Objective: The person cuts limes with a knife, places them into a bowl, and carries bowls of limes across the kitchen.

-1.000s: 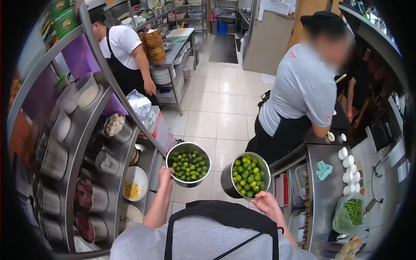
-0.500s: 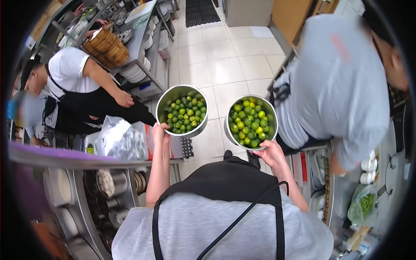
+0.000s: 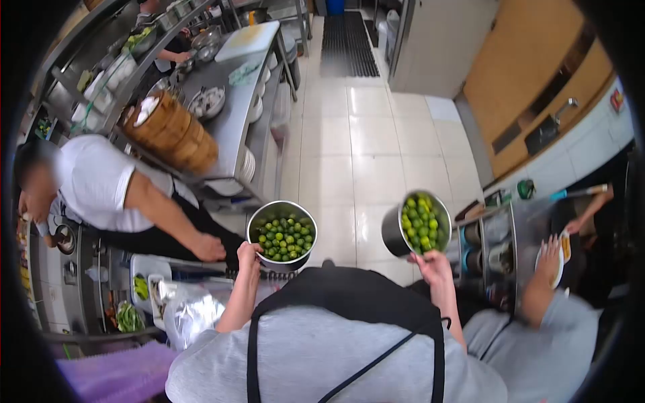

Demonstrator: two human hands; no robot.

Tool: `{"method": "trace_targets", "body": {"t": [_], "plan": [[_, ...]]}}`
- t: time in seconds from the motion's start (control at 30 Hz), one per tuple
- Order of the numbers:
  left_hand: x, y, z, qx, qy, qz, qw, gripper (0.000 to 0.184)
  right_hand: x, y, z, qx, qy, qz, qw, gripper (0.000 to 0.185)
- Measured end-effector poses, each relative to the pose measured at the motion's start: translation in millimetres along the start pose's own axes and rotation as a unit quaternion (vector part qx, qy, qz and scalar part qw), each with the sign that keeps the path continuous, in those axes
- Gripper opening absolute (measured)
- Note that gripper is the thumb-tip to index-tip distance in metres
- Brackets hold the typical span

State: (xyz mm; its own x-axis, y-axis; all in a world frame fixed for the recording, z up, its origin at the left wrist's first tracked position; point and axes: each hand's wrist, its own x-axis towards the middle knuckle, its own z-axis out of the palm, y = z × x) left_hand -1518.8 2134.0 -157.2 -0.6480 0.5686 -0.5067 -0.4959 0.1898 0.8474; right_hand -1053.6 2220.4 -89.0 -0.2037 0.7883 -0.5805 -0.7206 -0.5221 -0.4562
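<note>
My left hand (image 3: 248, 255) grips a round metal pot (image 3: 282, 209) by its near left rim. Small green limes (image 3: 285, 238), a few yellowish, lie inside it. A second metal pot (image 3: 394, 232) hangs from my right hand (image 3: 433, 266), which is closed on its near rim. This one leans to the right, and its limes (image 3: 423, 225) show brighter green. Both pots are held apart over the tiled floor in front of my black apron (image 3: 342, 289).
A co-worker in a white shirt (image 3: 94, 178) stands at left, another in grey (image 3: 544, 356) at lower right. Bamboo steamers (image 3: 171, 134) stand on a steel table (image 3: 232, 121). Tiled floor (image 3: 329, 121) runs ahead to a black mat (image 3: 346, 47); a wooden door (image 3: 537, 67) is at right.
I have moved forward along the aisle: the co-workers and steamers sit lower in view. The right pot has swung outward and tilted. Both pots are still held.
</note>
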Motion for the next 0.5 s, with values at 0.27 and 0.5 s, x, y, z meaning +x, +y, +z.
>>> {"method": "trace_targets", "body": {"t": [0.27, 0.5], "plan": [[178.6, 98.4, 236.7, -0.039, -0.140, 0.010, 0.989, 0.024, 137.1, -87.7, -21.9, 0.116, 0.119, -0.068, 0.984, 0.051], [315.2, 148.9, 347.4, -0.081, -0.108, -0.075, 0.988, 0.028, 301.0, -170.4, 84.8, 0.083, 0.138, -0.038, 0.986, 0.051]]}}
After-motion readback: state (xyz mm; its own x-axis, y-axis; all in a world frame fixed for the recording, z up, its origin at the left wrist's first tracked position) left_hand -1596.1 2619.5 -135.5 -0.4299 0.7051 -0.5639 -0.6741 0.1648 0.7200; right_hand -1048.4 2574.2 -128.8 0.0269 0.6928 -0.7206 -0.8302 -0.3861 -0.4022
